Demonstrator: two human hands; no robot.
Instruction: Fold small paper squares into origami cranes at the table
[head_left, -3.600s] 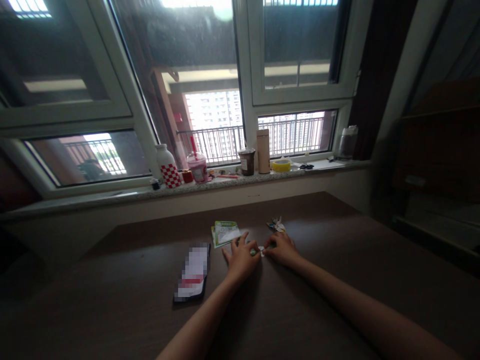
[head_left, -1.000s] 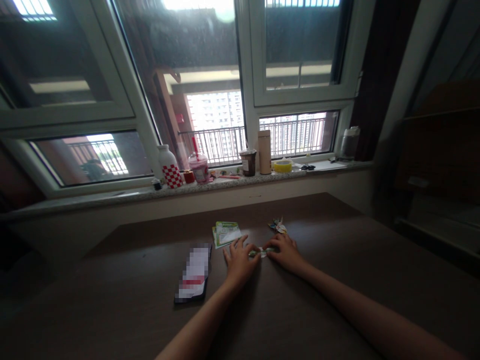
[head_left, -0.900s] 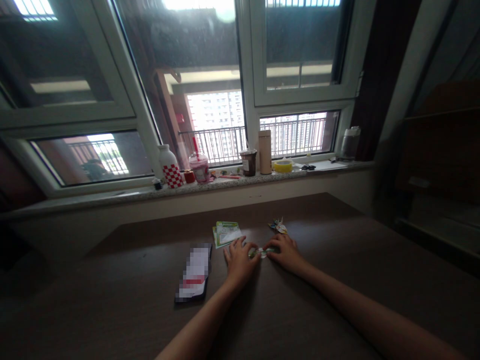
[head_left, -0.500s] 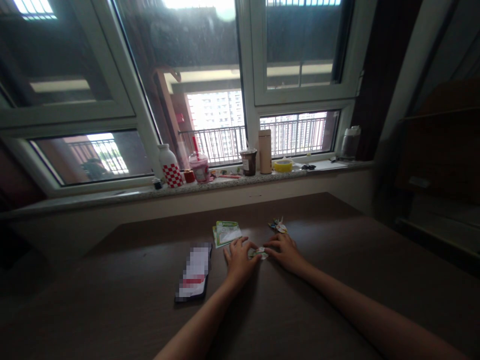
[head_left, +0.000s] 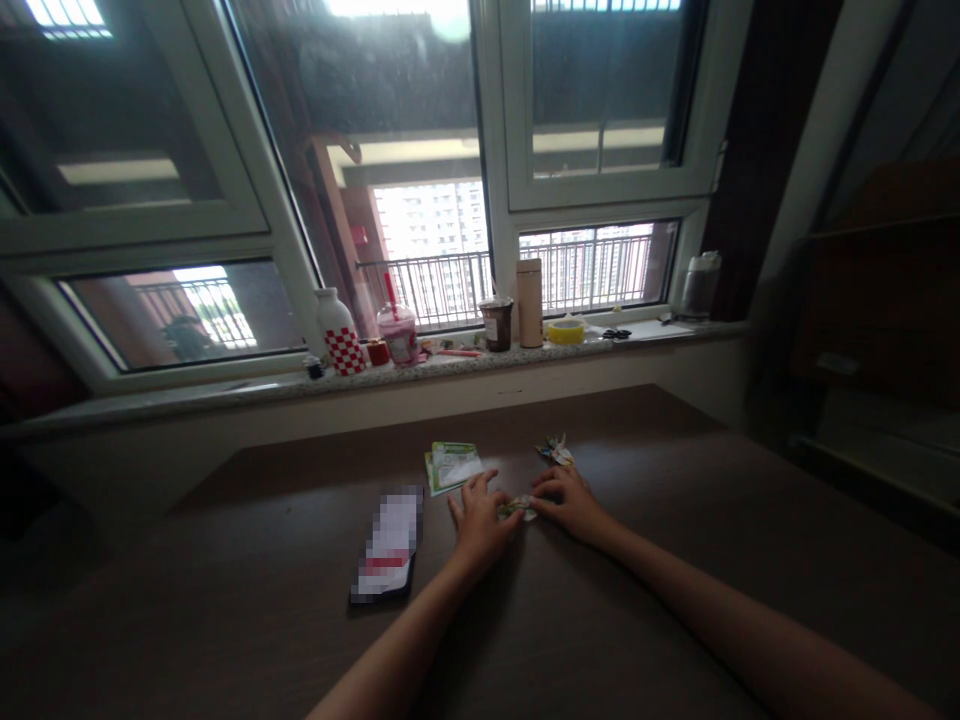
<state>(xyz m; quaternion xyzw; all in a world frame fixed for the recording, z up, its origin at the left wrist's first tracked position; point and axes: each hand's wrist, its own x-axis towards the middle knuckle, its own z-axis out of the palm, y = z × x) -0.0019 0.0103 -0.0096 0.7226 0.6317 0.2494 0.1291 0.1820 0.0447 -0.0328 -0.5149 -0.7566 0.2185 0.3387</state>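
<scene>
Between my two hands, low over the brown table, is a small folded piece of patterned paper (head_left: 517,505) in white and green. My left hand (head_left: 476,520) pinches its left end with thumb and index finger, the other fingers reaching forward. The fingers of my right hand (head_left: 571,503) are closed on its right end. Just beyond my right hand lies a little heap of folded paper pieces (head_left: 556,450). Past my left fingertips are green-and-white printed paper sheets (head_left: 453,463), partly overlapping. The fingers cover part of the folded paper, so its exact shape is unclear.
A phone (head_left: 388,545) with a blurred screen lies left of my left hand. Along the windowsill (head_left: 450,366) stand a checkered bottle (head_left: 341,335), a pink drink cup (head_left: 398,333), a dark drink cup (head_left: 497,325), a tan flask (head_left: 529,305) and yellow tape (head_left: 566,332).
My fingers have shifted slightly around the folded paper, which has turned a little between them. Everything else lies as before.
</scene>
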